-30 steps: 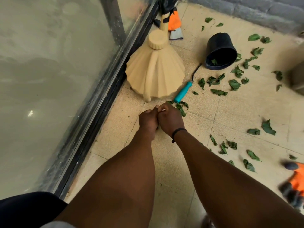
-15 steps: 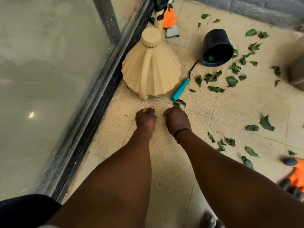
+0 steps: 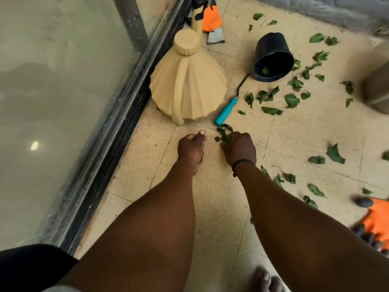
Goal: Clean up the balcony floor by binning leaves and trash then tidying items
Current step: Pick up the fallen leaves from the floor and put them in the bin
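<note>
Green leaves lie scattered over the beige tiled floor. My right hand reaches down and its fingers grip a small clump of leaves just below the teal handle of a garden tool. My left hand hovers beside it as a curled fist with the thumb on top. Small dark leaf bits show between its fingers. A black pot lies on its side at the back, with a leaf inside.
A beige ribbed watering can stands against the glass door frame on the left. Orange gloves lie at the far back and at the right edge. A grey bin is at the right. My bare toes show at the bottom.
My hands, pressed together a second ago, have parted. The right hand has moved right onto the leaf clump by the teal handle. The left hand stays curled.
</note>
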